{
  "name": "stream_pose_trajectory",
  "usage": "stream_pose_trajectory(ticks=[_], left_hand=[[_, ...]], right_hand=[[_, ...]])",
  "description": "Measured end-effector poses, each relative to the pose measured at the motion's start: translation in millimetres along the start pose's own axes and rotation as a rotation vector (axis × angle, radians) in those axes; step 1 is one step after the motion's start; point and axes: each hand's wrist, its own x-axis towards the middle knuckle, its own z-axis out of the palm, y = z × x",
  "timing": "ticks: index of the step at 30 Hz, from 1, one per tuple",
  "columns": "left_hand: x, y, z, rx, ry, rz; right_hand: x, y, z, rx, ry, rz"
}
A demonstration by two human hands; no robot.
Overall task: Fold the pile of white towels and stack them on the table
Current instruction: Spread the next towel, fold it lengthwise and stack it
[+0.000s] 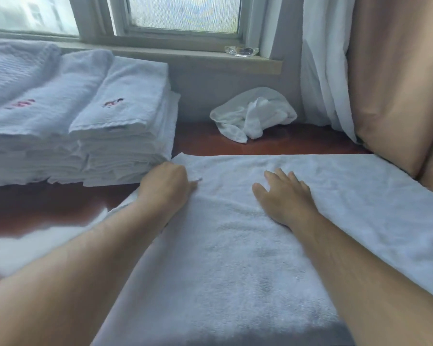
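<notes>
Towel (235,245), near edge beyond frame bottom

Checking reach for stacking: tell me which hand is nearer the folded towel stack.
Left. The left hand grips the spread towel right beside the folded towel stack; the right hand lies flat mid-towel, farther away.

Spread towel (235,245): white terry cloth, nubby, matt. Folded stack (125,136): same cloth. Table (285,143): reddish wood, glossy. Windowsill dish (241,51): clear glass.
</notes>
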Motion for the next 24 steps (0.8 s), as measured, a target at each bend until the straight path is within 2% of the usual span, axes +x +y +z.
stream_pose_trajectory(ticks=[2,4,6,10,14,16,18,21,24], left_hand=[[-0.9,3.0,-3.2,0.13,0.013,0.049],[-3.1,2.4,-5.0,0.164,0.053,0.082],[-7.6,-1.0,-6.8,0.061,0.128,0.061],[-19.7,-10.4,-19.9,-0.291,0.346,0.073],[-46.1,-24.3,-39.4,-0.304,0.564,0.176],[-55.6,-28.9,-46.6,-0.433,0.53,0.142],[-56.3,-30.1,-51.4,-0.682,0.391,0.039],[-53.6,-31.9,-58.1,-1.148,0.19,-0.129],[-55.5,-40.1,-58.8,-1.323,0.174,-0.112]], right_hand=[[0.7,0.7,0.8,0.005,0.001,0.0],[2.4,2.3,1.5,0.002,0.005,-0.006],[5.2,4.1,1.2,-0.003,0.018,-0.015],[9.0,4.8,1.5,0.001,0.046,0.003],[6.7,3.4,-3.7,0.068,0.213,0.01],[0.0,-4.4,-9.6,0.016,0.325,-0.018],[-10.1,-21.2,-20.5,-0.015,0.338,-0.019],[-32.5,-54.0,-27.6,0.055,0.174,-0.091],[-58.5,-71.7,-6.1,-0.034,-0.057,-0.229]])
